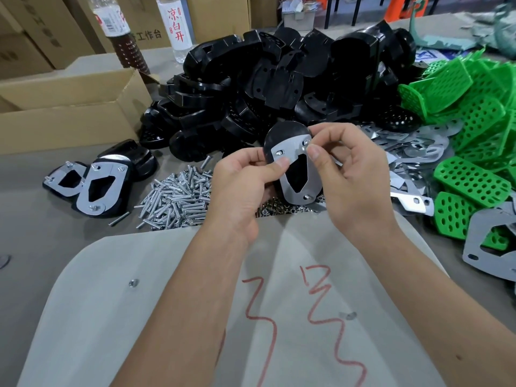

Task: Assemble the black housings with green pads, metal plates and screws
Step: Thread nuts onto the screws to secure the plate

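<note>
Black housing (282, 135) gripped, both hands pinching

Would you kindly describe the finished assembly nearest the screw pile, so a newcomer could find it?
Start at the open cardboard box on the left and drop toward the pile of loose screws. Just left of it lies a black housing capped with a metal plate, overlapping another; it is the nearer, larger-looking one, touching neither hand.
</note>
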Motion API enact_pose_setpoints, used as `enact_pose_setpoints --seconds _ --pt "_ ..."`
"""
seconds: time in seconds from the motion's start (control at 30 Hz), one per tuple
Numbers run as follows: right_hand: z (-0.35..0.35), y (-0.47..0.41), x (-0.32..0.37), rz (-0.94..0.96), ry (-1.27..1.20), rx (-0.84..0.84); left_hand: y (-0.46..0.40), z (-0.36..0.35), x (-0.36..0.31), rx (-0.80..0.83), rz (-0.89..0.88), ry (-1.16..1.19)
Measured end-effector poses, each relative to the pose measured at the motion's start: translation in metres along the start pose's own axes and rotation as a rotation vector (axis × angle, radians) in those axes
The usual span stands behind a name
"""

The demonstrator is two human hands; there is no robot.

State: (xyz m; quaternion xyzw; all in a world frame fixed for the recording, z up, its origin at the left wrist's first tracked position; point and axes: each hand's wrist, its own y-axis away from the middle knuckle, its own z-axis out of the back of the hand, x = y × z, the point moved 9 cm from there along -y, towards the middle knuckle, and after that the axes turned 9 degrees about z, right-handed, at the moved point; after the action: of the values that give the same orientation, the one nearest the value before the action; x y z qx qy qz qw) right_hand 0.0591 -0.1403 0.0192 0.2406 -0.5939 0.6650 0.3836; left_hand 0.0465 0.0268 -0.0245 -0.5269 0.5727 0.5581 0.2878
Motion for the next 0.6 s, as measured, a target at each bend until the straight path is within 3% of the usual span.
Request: enact_pose_setpoints --seconds 0.27,0.43,0.6 --pt "0.009 -0.001 0.019 0.140 0.102 -0.066 0.006 -0.001 -0.010 -0.103 -0.163 -0.001" --pt "0.001 0.001 0.016 0.043 -0.240 -0.026 0.024 -0.002 -0.027 -0.316 -0.418 -0.269" --pt "0.000 0.001 0.007 -0.019 -0.305 -0.013 0.030 -0.004 -0.028 -0.363 -0.447 -0.336"
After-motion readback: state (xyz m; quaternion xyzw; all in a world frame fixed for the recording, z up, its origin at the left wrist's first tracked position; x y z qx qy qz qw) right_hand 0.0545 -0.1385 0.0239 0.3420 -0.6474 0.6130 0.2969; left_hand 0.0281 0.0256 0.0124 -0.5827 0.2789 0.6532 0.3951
